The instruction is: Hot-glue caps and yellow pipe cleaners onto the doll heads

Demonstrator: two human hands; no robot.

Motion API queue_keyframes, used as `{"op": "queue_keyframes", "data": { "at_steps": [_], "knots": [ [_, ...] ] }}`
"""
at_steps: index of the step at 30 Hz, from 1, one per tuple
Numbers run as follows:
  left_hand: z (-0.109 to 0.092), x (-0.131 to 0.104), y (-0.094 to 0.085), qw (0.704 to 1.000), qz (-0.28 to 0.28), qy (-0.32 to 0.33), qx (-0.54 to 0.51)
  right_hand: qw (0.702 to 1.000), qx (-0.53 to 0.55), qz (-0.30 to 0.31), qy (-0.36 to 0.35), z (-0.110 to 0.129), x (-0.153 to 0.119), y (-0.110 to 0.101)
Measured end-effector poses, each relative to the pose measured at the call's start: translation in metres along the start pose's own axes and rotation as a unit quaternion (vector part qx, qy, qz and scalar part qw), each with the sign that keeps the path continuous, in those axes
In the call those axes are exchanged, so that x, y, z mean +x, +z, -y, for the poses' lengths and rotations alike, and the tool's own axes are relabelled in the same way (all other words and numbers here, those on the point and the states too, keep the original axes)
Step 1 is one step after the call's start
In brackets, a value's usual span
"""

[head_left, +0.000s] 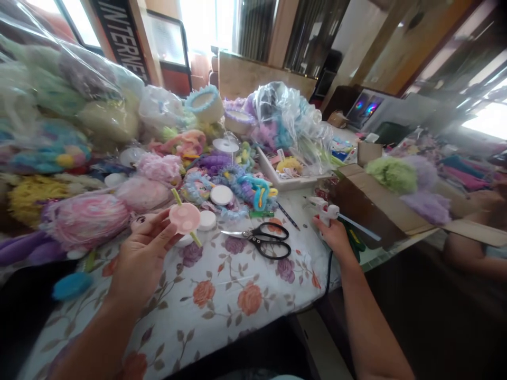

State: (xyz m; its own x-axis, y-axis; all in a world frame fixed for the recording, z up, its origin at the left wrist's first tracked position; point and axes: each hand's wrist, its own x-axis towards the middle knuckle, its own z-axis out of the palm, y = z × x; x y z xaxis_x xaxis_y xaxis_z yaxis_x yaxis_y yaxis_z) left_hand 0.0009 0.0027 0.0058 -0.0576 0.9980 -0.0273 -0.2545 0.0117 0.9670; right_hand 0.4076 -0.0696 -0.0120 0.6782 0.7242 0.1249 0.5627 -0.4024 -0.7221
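Note:
My left hand [148, 243] pinches a round pink disc [185, 218] marked with two paler ovals, like a pig's snout. A yellow-green strip [176, 197] sticks out above and below the disc. At the right, my right hand [336, 237] is wrapped around a white glue gun [328, 212], its nozzle pointing left and a clear glue stick [362, 228] at its back. Between the hands, black-handled scissors [263, 240] lie partly open on the flowered tablecloth [225, 332]. White round lids [207, 220] are beside the pink disc.
Pink variegated yarn [91, 215], fuzzy pieces and plastic bags [285, 111] pile up behind. A white tray [295, 182] and a cardboard box [380, 206] with fluffy yarn stand right. A blue disc [72, 286] lies left. Another person's arm [475, 253] shows at far right.

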Motion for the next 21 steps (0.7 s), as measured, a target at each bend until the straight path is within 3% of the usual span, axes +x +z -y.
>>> {"op": "queue_keyframes", "data": {
  "at_steps": [5, 10, 11, 13, 15, 16, 17, 18, 19, 20, 21],
  "knots": [
    [0.003, 0.0, -0.003, 0.996, 0.06, -0.065, -0.004, 0.999, -0.045, 0.028, -0.005, -0.001, 0.018, 0.008],
    [0.002, -0.01, 0.003, 0.985, 0.112, -0.131, 0.003, 0.996, -0.083, 0.035, -0.02, 0.007, -0.007, -0.012],
    [0.003, -0.011, 0.004, 0.982, 0.125, -0.143, -0.002, 0.995, -0.095, 0.022, -0.024, 0.009, -0.017, -0.017],
    [0.004, -0.013, 0.005, 0.975, 0.151, -0.164, -0.017, 0.984, -0.159, -0.063, -0.056, 0.016, -0.04, -0.025],
    [0.007, -0.013, 0.004, 0.968, 0.165, -0.185, -0.037, 0.984, -0.118, -0.116, -0.064, 0.029, -0.063, -0.022],
    [0.008, -0.013, 0.004, 0.965, 0.172, -0.194, -0.048, 0.993, -0.06, -0.08, -0.058, 0.037, -0.073, -0.015],
    [0.009, -0.013, 0.004, 0.96, 0.182, -0.202, -0.061, 0.998, 0.016, 0.017, -0.056, 0.047, -0.083, -0.006],
    [0.01, -0.014, 0.004, 0.956, 0.195, -0.207, -0.073, 0.982, 0.099, 0.149, -0.055, 0.058, -0.091, 0.007],
    [0.01, -0.014, 0.004, 0.95, 0.214, -0.211, -0.084, 0.941, 0.17, 0.288, -0.054, 0.07, -0.097, 0.021],
    [0.01, -0.015, 0.004, 0.944, 0.234, -0.212, -0.093, 0.89, 0.232, 0.389, -0.049, 0.082, -0.102, 0.036],
    [0.011, -0.016, 0.004, 0.938, 0.254, -0.213, -0.099, 0.841, 0.297, 0.45, -0.048, 0.094, -0.104, 0.051]
  ]
}}
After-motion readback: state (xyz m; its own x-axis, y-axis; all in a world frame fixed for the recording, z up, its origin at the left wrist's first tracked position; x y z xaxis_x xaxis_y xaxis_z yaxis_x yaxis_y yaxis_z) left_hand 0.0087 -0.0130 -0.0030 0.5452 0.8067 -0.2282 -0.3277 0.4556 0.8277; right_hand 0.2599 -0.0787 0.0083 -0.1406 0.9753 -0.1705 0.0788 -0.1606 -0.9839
